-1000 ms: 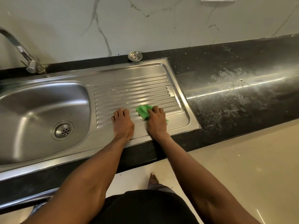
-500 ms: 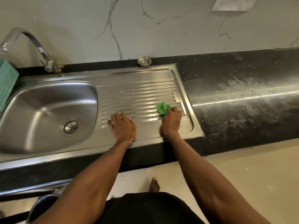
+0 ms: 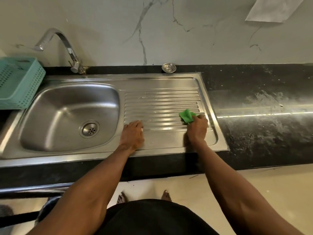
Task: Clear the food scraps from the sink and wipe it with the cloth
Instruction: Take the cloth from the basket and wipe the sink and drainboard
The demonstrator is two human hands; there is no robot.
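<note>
A steel sink with a drain lies on the left, and its ribbed drainboard stretches to the right. My right hand presses a bunched green cloth onto the right end of the ribs. My left hand rests flat near the drainboard's front left corner, its fingers slightly curled and nothing visible in it. I see no food scraps in the basin.
A curved tap stands behind the basin. A teal perforated basket sits at the left. A loose drain strainer lies on the black counter behind the drainboard; the counter shows wet smears. The marble wall rises behind.
My right hand has slid the green cloth to the right along the ribs, from the middle to the right end. My left hand stays planted. The view has shifted left, bringing the basket in.
</note>
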